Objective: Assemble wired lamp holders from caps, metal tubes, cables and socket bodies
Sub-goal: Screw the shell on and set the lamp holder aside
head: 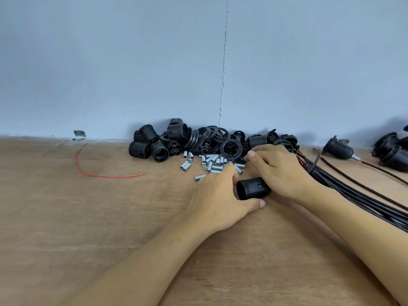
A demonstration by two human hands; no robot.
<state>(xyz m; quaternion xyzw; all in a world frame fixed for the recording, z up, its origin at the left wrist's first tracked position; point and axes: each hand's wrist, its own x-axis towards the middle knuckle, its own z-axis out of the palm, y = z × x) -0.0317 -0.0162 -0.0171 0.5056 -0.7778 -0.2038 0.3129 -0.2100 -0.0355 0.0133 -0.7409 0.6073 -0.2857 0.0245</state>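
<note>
A loose red wire [88,168] lies curved near the counter's [66,217] back-left part, apart from everything else. Along the back edge, near the middle, sits the stock pile of black socket bodies and caps [187,140], many pieces deep. Just in front of it, the metal tubes [212,162] lie scattered. That much unused stock suggests most of the job is still ahead.

The left hand [217,195] lies spread over the near side of the tubes. Its fingers are stretched forward and its thumb splayed out beneath a threaded socket body [252,188]. Whether a tube is already under its fingertips cannot be told.

The socket body lies on its side between the two hands, with its right end hidden under the right hand [280,171]. That hand is curled over it and seems to be the one gripping it, while its forefinger reaches toward the caps. No cap, tube or cable shows on this piece, so I judge that this unit is only just begun.

To the right, a bundle of black cables [353,195] fans from beside the right hand toward the counter's right edge, their bare ends pointing at the pile. Beyond them, at the back right, lies a wired lamp holder [339,149], apparently finished. More black holders [390,153] are heaped at the right edge, so some of the batch seems done.
</note>
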